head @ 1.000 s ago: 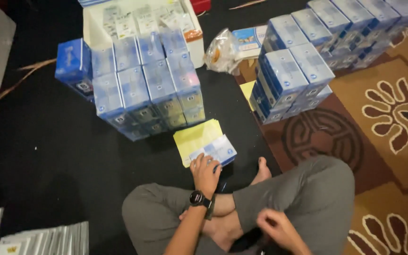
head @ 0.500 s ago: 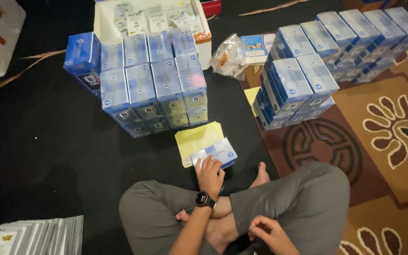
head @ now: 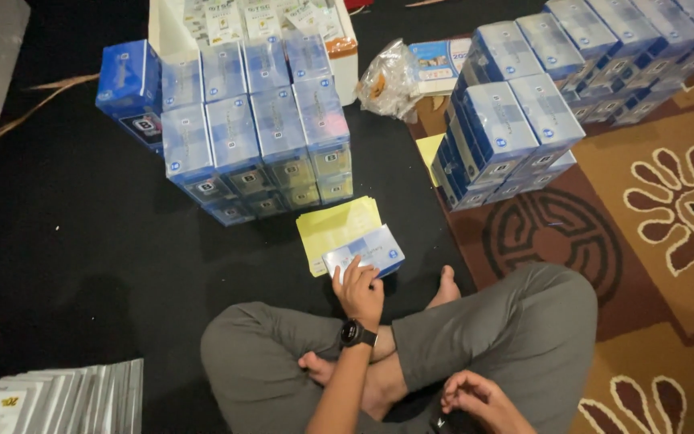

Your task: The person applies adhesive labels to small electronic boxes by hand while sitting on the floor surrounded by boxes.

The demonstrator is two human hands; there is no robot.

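**Left hand on the flat blue box, right hand at the lap**

While the person sat cross-legged on the dark mat, the left hand (head: 359, 288) rested its fingertips on the near edge of a small flat blue-and-white cardboard box (head: 365, 251), fingers spread loosely over it rather than clamped round it. Compared with a second earlier, the hand had barely shifted on that box; the clearest change was in the view, which had tipped lower and nearer, so that the knees filled more of the bottom of the picture. The right hand (head: 479, 399) had stayed low by the ankle and lap, fingers curled inward; whether it gripped anything could not be told.

The flat box lay on a fanned sheaf of yellow paper sheets (head: 335, 227), just ahead of the crossed shins and touching the paper beneath it. Its long axis ran roughly left to right, tilted so that the right end sat a little farther from the person than the left end, with its broad face turned up.

Beyond the paper stood a block of upright blue cartons (head: 255, 137), backed by an open white cardboard box (head: 166, 28). To the right, a second stack of blue cartons (head: 516, 120) sat where the mat met the brown patterned carpet (head: 660, 265).
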